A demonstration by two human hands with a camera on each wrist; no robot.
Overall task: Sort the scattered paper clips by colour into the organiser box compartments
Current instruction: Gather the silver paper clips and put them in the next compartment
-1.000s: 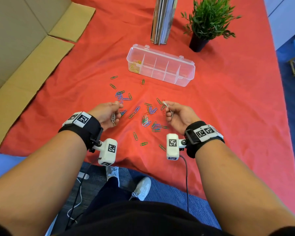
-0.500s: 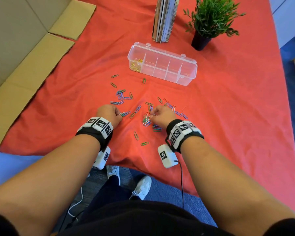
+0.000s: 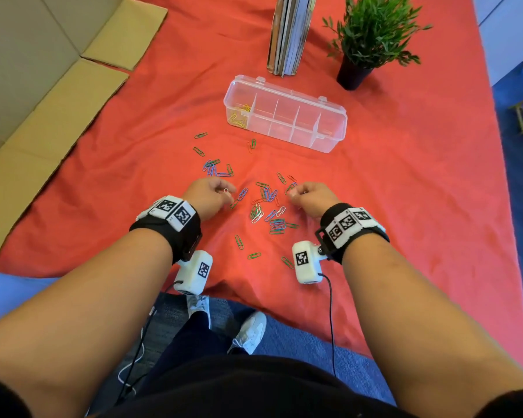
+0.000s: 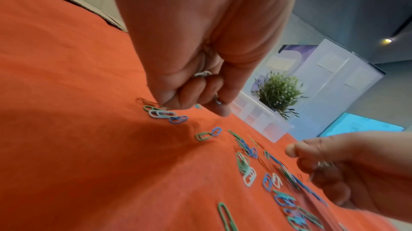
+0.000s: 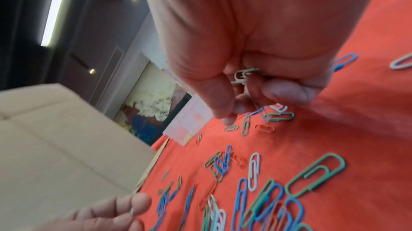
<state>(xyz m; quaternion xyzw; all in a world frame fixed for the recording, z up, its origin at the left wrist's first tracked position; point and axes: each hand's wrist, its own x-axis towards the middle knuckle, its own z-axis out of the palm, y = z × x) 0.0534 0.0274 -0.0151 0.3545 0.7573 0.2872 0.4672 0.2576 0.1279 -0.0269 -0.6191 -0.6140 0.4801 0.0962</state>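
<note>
White clips (image 5: 244, 74) in both curled fists — left hand (image 3: 207, 197), right hand (image 3: 311, 198).

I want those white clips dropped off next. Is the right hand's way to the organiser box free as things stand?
Probably yes. Between the right hand, which holds white clips, and the organiser box lie only red cloth and flat scattered clips. The box is open-topped.

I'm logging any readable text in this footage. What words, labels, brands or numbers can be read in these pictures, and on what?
No readable words or numbers in any view.
Black-and-white square marker patterns on the white wrist bands and white wrist camera housings: codes, not text.
Upright stack of books: spines show no legible lettering.
Clear plastic organiser box: no label visible.
</note>
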